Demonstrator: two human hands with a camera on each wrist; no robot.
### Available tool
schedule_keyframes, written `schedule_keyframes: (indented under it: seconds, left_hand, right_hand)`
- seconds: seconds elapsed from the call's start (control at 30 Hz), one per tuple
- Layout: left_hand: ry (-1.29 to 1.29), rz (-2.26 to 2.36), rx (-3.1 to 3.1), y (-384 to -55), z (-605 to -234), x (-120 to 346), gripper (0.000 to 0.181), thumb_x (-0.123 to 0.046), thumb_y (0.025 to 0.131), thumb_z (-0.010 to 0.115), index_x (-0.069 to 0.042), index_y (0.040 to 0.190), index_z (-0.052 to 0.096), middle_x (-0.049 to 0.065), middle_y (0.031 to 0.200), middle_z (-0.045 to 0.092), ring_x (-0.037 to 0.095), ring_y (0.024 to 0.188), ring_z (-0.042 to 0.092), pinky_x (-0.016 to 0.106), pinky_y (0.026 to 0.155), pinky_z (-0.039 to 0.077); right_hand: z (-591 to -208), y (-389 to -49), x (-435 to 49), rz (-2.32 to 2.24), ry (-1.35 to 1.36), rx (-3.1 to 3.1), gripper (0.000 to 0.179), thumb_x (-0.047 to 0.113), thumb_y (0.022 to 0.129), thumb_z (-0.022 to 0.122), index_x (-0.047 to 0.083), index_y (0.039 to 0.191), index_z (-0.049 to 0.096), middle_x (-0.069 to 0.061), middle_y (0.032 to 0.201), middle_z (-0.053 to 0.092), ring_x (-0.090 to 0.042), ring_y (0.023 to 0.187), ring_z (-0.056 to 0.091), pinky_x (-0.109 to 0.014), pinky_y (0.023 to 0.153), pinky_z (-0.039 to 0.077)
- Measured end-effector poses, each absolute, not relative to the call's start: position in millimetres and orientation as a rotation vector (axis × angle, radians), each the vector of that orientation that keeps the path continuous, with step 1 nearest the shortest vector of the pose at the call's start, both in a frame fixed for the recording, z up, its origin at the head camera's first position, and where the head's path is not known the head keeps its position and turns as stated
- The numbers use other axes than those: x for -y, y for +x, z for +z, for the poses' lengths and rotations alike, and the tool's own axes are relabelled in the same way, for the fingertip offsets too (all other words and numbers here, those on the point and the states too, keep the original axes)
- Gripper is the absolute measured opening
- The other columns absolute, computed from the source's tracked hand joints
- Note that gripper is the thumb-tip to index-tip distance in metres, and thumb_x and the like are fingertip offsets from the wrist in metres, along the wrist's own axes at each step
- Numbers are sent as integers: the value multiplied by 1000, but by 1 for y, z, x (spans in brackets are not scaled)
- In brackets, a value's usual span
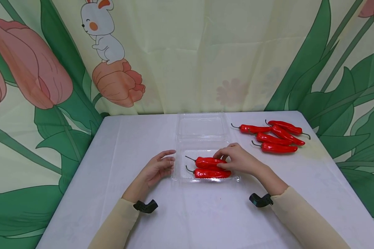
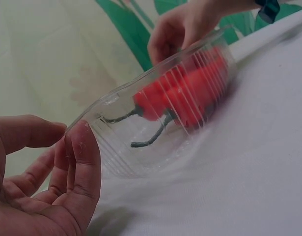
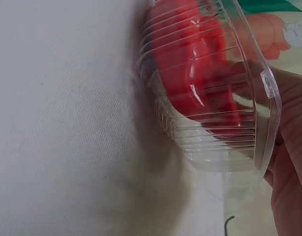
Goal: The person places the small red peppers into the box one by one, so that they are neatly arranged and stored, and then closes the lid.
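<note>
Pepper [image 1: 208,162] pinched by the right hand [image 1: 238,159] could slip, I think, if the left hand [image 1: 158,169], pinching the clear box [image 1: 202,153] (it looks thin), tugs.

Found two glossy red peppers [image 1: 210,173] lying side by side, stems left, in clear ribbed box [image 1: 180,174]; noted lid [image 1: 202,126] open toward far side.

Container [image 1: 202,180] on desk [image 1: 143,138]. In container: two peppers [image 1: 210,173]. Right of container, toward back: five peppers [image 1: 272,139]. Behind container: curtain [image 1: 180,69].
</note>
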State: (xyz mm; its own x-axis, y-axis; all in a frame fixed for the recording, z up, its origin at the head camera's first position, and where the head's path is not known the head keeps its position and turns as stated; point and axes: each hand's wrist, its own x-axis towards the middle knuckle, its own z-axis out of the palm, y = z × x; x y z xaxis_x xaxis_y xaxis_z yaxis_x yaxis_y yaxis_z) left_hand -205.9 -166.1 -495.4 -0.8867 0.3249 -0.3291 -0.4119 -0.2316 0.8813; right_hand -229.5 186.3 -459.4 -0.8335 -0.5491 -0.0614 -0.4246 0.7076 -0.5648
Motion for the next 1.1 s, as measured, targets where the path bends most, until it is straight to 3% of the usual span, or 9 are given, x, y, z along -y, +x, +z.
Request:
schedule_keyframes:
  seconds: [0.17, 0.37, 0.77, 1.1]
  left_hand:
    - [-111, 2153, -1559, -206, -496, 166, 58, 2, 96, 61, -6, 151, 42, 5, 109, 61, 11, 79, 66, 24, 72, 60]
    - [-110, 2140, -1564, -207, -495, 166, 58, 2, 96, 62, -7, 150, 43, 5, 109, 62, 12, 79, 66, 25, 72, 59]
    - [-82, 2128, -1574, -207, -494, 165, 57, 1, 97, 61, -6, 151, 42, 4, 109, 62, 11, 80, 66, 24, 73, 59]
    - [-65, 2160, -1528, -206, -495, 165, 58, 5, 97, 58, -3, 152, 39, 1, 103, 63, 10, 76, 66, 24, 70, 58]
  right_hand:
    - [-462, -232, -185, -741, -798, -2709, 37, 27, 85, 85, 21, 120, 76, 8, 106, 75, -19, 109, 58, -47, 96, 48]
    - [-462, -234, -183, -649, -861, -2725, 34, 26, 86, 82, 19, 119, 77, 6, 106, 77, -14, 101, 67, -60, 113, 31]
    - [-460, -233, -186, -702, -833, -2727, 29, 23, 91, 77, 18, 119, 77, 4, 109, 76, -20, 109, 61, -56, 106, 39]
    - [-456, -231, -186, -723, -929, -2724, 26, 23, 92, 75, 19, 118, 77, 5, 110, 77, -16, 104, 67, -54, 107, 39]
